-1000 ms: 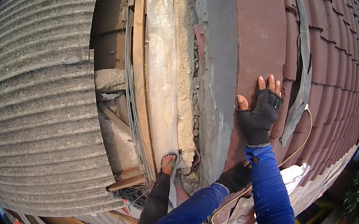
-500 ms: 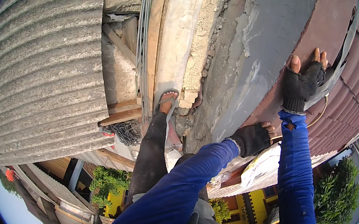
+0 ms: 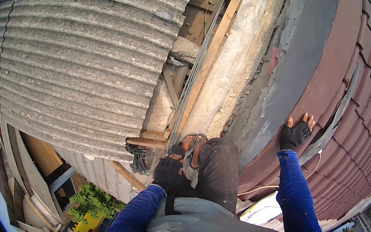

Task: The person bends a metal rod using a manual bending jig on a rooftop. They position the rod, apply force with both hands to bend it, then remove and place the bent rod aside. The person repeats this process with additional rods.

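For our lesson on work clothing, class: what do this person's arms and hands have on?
Long, creased blue sleeves cover both arms. The left hand and right hand each wear a dark fingerless glove, edged with a pale line at the wrist.

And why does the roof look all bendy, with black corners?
In the head view, the fisheye lens bows the grey corrugated sheets and the maroon strip, and leaves black outside its round picture; also in the head view, the white material looks very bright, while the right hand shows fairly clearly.
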A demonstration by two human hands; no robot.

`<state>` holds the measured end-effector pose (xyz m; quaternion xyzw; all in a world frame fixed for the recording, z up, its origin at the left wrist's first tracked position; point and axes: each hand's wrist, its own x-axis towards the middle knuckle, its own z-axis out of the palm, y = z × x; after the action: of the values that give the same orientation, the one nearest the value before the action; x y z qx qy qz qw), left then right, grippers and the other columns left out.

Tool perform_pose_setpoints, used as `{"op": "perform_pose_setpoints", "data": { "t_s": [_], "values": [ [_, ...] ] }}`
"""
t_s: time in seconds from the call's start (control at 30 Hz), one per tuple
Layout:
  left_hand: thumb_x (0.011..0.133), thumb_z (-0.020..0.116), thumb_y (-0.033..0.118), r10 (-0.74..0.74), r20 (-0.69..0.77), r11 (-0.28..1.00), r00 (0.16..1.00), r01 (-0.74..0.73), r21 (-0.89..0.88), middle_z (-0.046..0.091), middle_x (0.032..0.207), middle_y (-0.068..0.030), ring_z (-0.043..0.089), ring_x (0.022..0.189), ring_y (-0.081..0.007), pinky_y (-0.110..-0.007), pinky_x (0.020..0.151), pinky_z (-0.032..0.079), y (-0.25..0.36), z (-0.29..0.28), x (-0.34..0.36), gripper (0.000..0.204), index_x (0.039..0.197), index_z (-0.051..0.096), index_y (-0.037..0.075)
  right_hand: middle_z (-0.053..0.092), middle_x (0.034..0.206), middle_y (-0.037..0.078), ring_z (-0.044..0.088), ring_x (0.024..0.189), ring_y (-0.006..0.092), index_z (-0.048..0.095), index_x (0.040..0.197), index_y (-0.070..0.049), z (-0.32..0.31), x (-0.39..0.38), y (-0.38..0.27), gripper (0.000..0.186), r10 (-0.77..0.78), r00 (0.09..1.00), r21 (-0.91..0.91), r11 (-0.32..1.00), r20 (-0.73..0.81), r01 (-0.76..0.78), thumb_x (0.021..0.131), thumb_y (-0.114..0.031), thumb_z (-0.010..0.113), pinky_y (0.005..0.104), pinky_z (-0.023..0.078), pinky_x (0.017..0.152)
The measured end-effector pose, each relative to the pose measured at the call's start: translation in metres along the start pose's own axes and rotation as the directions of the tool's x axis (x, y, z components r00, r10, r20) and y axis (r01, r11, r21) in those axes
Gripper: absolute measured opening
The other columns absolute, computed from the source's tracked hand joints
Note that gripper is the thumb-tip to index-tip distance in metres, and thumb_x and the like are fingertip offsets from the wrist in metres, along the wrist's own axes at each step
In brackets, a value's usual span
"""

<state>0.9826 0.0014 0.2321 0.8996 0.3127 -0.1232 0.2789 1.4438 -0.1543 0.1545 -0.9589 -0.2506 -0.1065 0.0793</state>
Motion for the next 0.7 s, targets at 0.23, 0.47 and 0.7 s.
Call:
{"op": "perform_pose_setpoints", "data": {
  "t_s": [0.23,0.47,0.7],
  "values": [
    [0.073,0.072,0.029,-0.704,-0.031,0.710,0.709,0.704,-0.025,0.064,0.115,-0.0149,0.060,0.107,-0.0344,-0.047,0.095,0.045,0.008,-0.041,-0.084,0.047,0.116,0.065,0.010,0.032,0.157,0.022,0.024,0.147,0.0397,0.043,0.146,-0.001,-0.006,0.000,-0.005,0.071,0.002,0.999,-0.049,0.999,0.035,0.000,0.093,-0.048,0.054,0.0524,0.018,0.120],
    [0.075,0.075,0.031,-0.963,0.244,0.069,0.115,0.980,-0.189,0.066,0.110,-0.0116,0.062,0.108,-0.0332,-0.046,0.093,0.047,0.134,0.020,-0.192,0.040,0.111,0.068,0.014,0.040,0.149,0.025,0.032,0.142,0.0396,0.046,0.143,0.002,-0.022,0.016,-0.028,0.071,-0.170,0.954,-0.012,0.984,0.248,0.178,0.098,-0.053,0.047,0.0543,0.026,0.115],
    [0.080,0.073,0.037,-0.880,0.472,-0.258,-0.052,0.886,-0.385,0.067,0.114,-0.0081,0.063,0.109,-0.0305,-0.046,0.094,0.047,0.244,0.122,-0.169,0.038,0.111,0.068,0.016,0.056,0.133,0.024,0.052,0.127,0.0368,0.053,0.133,0.005,-0.051,0.022,-0.116,0.061,-0.626,0.436,0.379,0.760,0.647,0.528,0.100,-0.047,0.048,0.0509,0.041,0.105]
  ]
}}
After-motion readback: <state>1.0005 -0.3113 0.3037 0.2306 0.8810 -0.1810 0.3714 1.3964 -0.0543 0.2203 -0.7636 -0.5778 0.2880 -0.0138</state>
